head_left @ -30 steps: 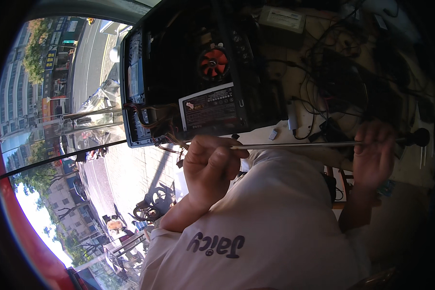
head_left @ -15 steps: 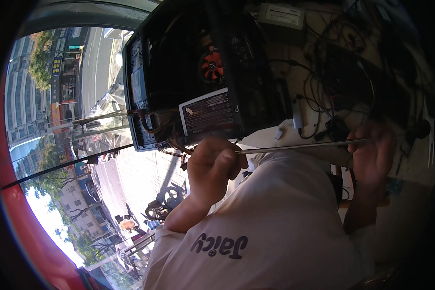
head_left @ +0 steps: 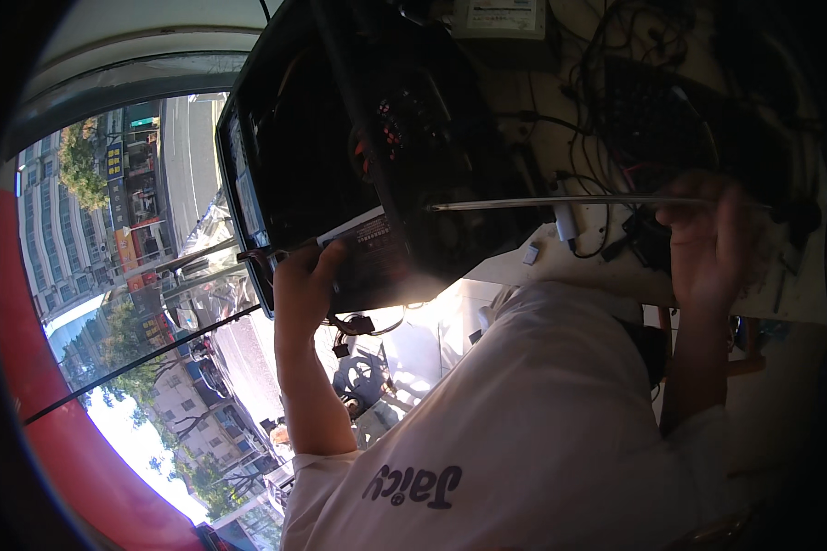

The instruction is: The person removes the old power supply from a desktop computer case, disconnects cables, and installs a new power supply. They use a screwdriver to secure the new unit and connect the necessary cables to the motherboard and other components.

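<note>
An open black computer case (head_left: pixel 459 239) lies in front of me, with a labelled power supply (head_left: pixel 374 241) in its near left part. My left hand (head_left: pixel 303 285) grips the cable end of that power supply, thumb over the label; its other fingers are mostly hidden. In my right hand (head_left: pixel 712 230) is a long screwdriver (head_left: pixel 551 201), held where the shaft meets the dark handle. Its shaft points left, and the tip appears over the case's rear edge; whether it touches cannot be made out. A red fan (head_left: pixel 358 151) shows partly behind a dark frame bar.
Loose cable connectors (head_left: pixel 354 326) hang below the case. To the right, a dark keyboard (head_left: pixel 657 110), tangled cables (head_left: pixel 583 92) and a small white plug-like piece (head_left: pixel 531 254) lie on the table. A boxy labelled unit (head_left: pixel 501 23) stands behind. Glass with a street beyond is at left.
My left hand has let go of the screwdriver's tip end and moved left onto the power supply. The screwdriver has risen in view, its tip now over the case.
</note>
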Demonstrator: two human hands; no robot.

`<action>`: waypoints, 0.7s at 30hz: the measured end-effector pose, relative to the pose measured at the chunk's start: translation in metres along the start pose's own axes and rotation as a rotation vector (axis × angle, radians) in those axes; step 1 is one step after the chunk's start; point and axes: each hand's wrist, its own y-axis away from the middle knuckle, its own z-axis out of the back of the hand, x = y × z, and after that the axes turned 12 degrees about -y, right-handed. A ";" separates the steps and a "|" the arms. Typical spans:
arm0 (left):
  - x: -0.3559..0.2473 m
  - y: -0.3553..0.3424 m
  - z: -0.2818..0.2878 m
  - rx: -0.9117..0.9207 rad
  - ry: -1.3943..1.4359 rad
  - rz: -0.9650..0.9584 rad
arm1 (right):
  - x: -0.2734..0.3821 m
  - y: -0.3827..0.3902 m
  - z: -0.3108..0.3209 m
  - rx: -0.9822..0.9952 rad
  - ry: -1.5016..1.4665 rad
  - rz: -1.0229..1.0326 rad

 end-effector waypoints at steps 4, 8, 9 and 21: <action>-0.005 -0.002 0.000 0.024 0.179 0.059 | -0.011 -0.007 0.004 -0.008 -0.009 -0.013; -0.011 -0.004 0.001 0.029 0.209 0.065 | -0.014 -0.013 0.004 -0.021 -0.007 -0.049; -0.014 -0.004 0.001 0.023 0.205 0.064 | -0.015 -0.015 0.002 0.001 -0.007 -0.046; -0.009 -0.004 0.001 -0.002 0.073 0.175 | -0.021 -0.036 0.005 0.177 0.011 -0.052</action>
